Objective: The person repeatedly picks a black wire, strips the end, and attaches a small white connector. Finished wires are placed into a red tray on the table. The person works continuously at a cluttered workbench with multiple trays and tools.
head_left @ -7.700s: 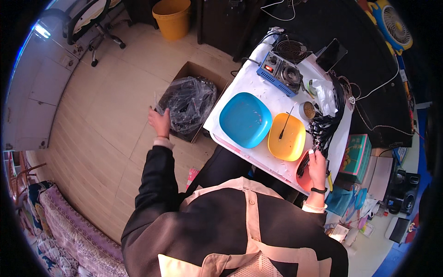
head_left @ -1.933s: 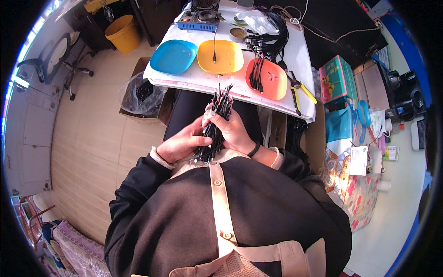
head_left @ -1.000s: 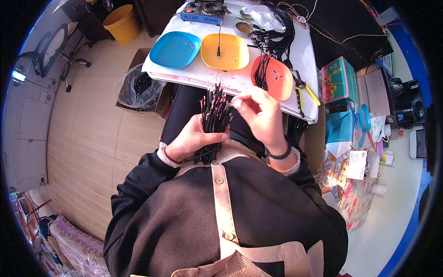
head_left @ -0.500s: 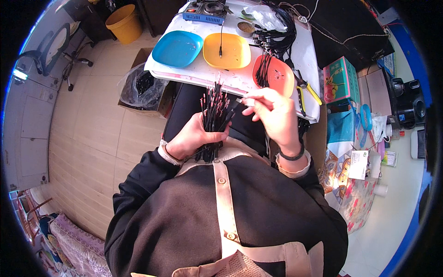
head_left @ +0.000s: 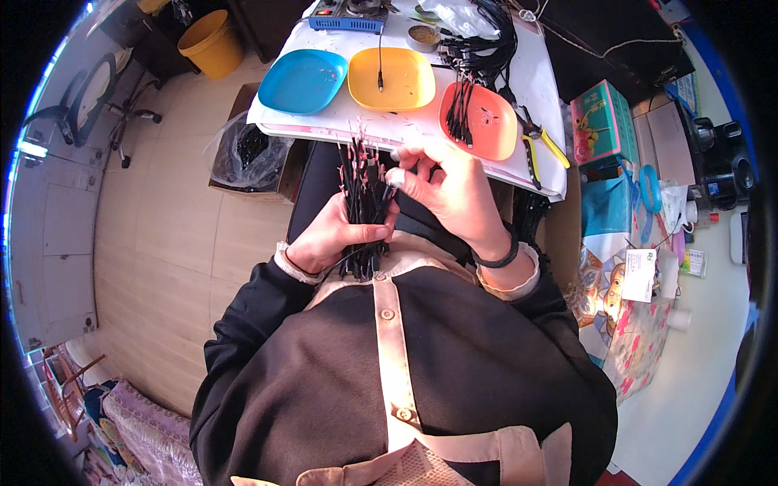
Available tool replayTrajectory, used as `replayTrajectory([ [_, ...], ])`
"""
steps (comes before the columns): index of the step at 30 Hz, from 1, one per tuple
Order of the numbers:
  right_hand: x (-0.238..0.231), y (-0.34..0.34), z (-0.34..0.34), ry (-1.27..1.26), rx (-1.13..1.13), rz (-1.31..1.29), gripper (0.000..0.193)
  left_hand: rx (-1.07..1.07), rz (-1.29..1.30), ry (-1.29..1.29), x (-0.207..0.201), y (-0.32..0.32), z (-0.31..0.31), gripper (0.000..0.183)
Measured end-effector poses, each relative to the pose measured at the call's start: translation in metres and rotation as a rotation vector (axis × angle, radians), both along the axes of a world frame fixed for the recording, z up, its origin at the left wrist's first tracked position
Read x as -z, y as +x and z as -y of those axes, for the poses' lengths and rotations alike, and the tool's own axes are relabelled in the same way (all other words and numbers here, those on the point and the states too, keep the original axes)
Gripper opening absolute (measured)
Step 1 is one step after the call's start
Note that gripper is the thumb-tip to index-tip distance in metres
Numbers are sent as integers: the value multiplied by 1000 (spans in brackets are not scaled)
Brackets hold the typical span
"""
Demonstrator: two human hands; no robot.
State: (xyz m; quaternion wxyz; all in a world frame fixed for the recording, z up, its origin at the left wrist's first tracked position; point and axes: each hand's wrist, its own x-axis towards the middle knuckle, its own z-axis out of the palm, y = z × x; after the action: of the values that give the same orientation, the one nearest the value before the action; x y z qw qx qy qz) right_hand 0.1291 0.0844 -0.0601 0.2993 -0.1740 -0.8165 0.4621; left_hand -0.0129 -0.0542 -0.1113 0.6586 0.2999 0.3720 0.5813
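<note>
My left hand (head_left: 332,235) is wrapped round a bundle of short black cables (head_left: 365,186) in front of my chest. The cables stand roughly upright, with pinkish and pale wire ends at the top. My right hand (head_left: 454,190) is at the right side of the bundle, its fingers curled and its thumb and forefinger close to the upper cables. What lies between those fingertips is too small to make out. Beyond my hands on the table are a blue tray (head_left: 304,81), a yellow tray (head_left: 405,81) and a coral-red tray (head_left: 498,130) holding several black cables (head_left: 459,113).
Yellow-handled pliers (head_left: 541,150) lie at the table's right edge. A blue hotplate-like device (head_left: 347,20), a small round tin (head_left: 423,37) and a black cable heap (head_left: 494,49) are farther back. An open carton with a plastic bag (head_left: 251,154) stands on the floor, left.
My right hand has moved left to the bundle, from holding a black cable's plug end just right of it. That plug no longer shows apart from the bundle. The view has shifted slightly.
</note>
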Motion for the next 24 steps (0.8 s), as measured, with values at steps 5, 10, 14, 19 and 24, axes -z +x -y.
replayTrajectory([
  [5,2,-5,0,0,33,-20,15,12,-17,-47,-1,1,0,34],
  [10,-2,-2,-2,83,45,40,25,-4,-27,-4,-3,0,-1,29],
  [14,0,-4,-3,-77,-94,198,28,2,-62,21,-3,2,-3,23],
  [19,3,0,-14,-325,-161,171,23,-14,-95,-2,-4,2,-1,23],
  [24,-10,24,-29,-310,-48,71,28,-24,-71,12,-4,1,-1,24],
])
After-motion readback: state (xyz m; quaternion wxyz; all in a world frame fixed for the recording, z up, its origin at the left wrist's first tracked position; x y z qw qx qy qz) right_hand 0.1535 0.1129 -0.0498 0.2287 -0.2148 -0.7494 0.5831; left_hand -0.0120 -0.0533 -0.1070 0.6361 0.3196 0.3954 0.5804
